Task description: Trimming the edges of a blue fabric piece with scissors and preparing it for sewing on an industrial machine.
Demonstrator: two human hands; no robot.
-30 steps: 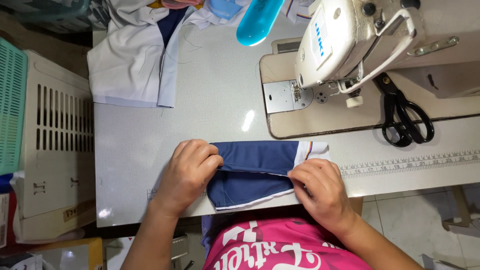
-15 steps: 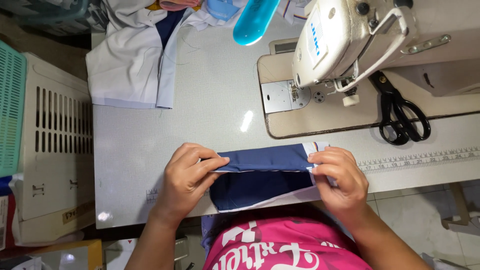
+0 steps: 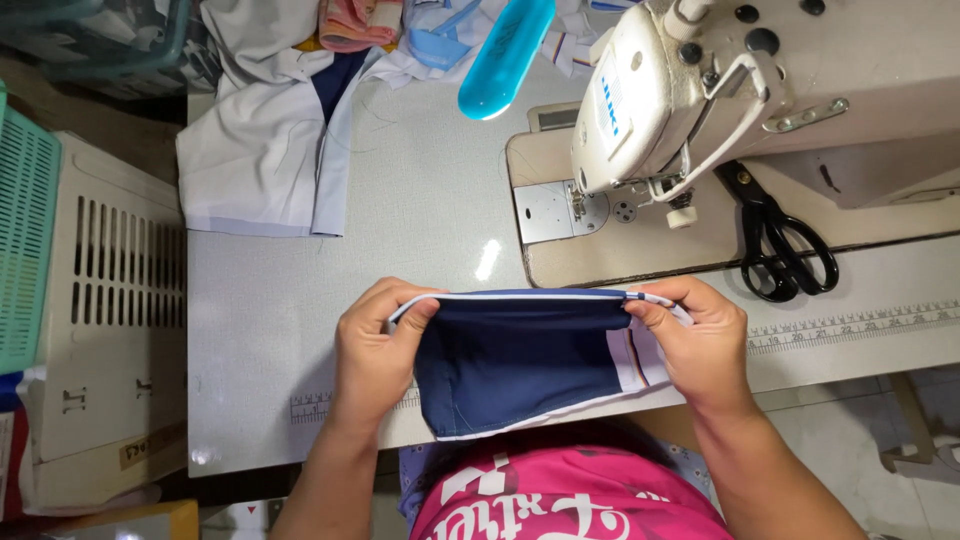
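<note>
The left hand (image 3: pixel 372 352) and the right hand (image 3: pixel 700 345) both hold a dark blue cloth piece (image 3: pixel 520 360) with a thin white edge. Each hand has a tight grip on one end of its top edge, thumb in front and fingers behind, so the top edge is pulled out straight between them. The cloth hangs down from the hands at the near edge of the grey worktop (image 3: pixel 420 200), just in front of the person's pink shirt (image 3: pixel 570 505). Near the right hand the cloth has a white part with thin stripes.

Behind the hands stands a cream sewing machine (image 3: pixel 690 90) on its own pale base. Black scissors (image 3: pixel 780 245) lie shut beside it, near the right hand but not touching it. A white garment with a blue strip (image 3: pixel 265 165) lies at the far left of the worktop (well apart from the hands). A long bright blue thing (image 3: pixel 505 55) rests at the back. A white crate with slots (image 3: pixel 110 300) stands left of the worktop.
</note>
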